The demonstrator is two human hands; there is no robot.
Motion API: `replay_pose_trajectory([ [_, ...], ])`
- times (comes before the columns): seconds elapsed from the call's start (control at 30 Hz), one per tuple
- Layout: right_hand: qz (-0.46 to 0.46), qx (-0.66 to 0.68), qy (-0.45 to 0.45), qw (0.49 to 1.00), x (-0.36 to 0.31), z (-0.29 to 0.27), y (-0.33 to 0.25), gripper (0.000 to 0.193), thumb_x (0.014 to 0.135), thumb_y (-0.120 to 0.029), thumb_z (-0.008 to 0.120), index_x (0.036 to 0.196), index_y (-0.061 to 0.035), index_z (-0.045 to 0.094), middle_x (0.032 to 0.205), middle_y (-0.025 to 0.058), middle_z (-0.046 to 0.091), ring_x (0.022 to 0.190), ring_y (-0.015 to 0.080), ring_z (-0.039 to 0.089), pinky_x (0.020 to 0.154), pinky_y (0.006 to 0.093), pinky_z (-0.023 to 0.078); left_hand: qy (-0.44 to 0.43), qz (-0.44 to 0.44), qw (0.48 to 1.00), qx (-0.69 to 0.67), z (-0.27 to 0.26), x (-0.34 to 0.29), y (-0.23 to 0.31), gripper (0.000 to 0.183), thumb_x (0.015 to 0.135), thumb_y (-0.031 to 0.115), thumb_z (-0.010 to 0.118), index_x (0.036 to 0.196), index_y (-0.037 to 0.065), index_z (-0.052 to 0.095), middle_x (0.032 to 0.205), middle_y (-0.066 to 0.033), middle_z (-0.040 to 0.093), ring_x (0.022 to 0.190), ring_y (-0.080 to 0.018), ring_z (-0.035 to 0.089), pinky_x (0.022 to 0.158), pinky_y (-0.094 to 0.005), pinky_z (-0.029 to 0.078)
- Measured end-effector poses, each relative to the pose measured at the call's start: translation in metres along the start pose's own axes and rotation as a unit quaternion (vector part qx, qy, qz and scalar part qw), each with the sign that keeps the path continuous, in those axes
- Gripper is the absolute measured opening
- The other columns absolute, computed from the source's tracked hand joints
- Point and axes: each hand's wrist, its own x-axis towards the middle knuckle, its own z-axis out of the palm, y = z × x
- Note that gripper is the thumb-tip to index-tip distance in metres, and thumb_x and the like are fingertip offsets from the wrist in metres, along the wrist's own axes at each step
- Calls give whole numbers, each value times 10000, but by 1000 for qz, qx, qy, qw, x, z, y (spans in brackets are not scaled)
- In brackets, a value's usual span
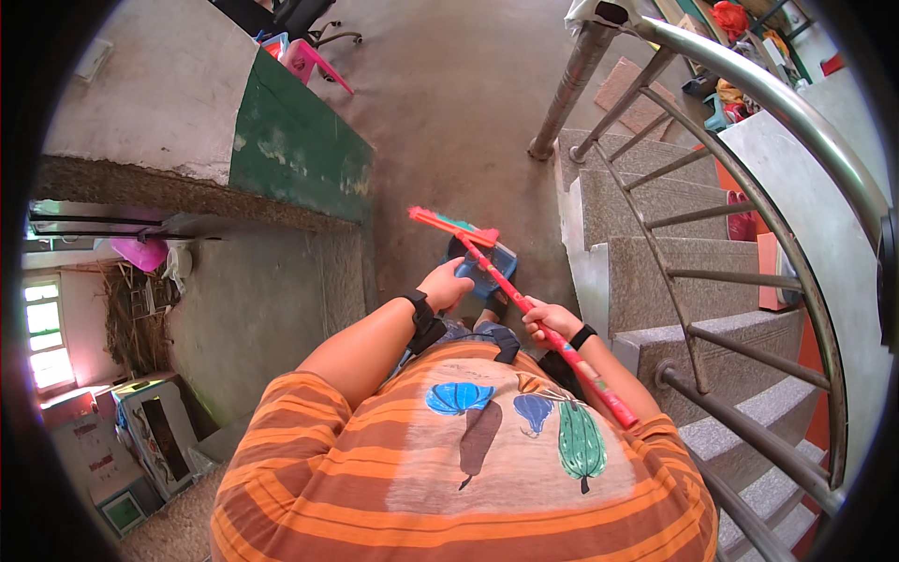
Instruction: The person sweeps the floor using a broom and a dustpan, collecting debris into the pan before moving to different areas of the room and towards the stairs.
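A red broom (524,309) is gripped mid-handle by the right hand (548,321), fingers closed around it. Its long axis is angled from the bristles at upper left to the handle end at lower right. A blue dustpan (487,270), just below the bristles, is clasped by the left hand (446,286).

Down to my left, a printed cardboard box (150,431) stands beside a green-framed square panel (122,512)

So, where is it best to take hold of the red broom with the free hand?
Grip the red broom on its bare handle just above the right hand, coming from its left side. The stick is thin, straight and slanted, and the left hand is already near that stretch.
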Motion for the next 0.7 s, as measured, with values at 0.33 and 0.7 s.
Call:
replay_pose_trajectory([
  [0.33, -86, -71, 125, 986, -9, 22, 17, 641, 792, -71, 493, 1326, -211, 168, 557, 3, 426, 383, 100, 403, 339, 234, 328, 7, 16, 999, -41, -3, -23, -32, 623, 715, 62, 499, 1300, 65, 284, 497, -8, 401, 347, -107, 380, 321, -258, 323],
  [0.7, -69, -17, 91, 993, -15, 43, 91, 462, 799, -49, 464, 1200, -220, 311, 535, -8, 408, 360, 96, 395, 313, 210, 311, 8, 28, 999, -21, -8, -17, -64, 662, 721, 78, 512, 1324, 60, 240, 520, -24, 420, 343, -116, 377, 321, -272, 323],
])
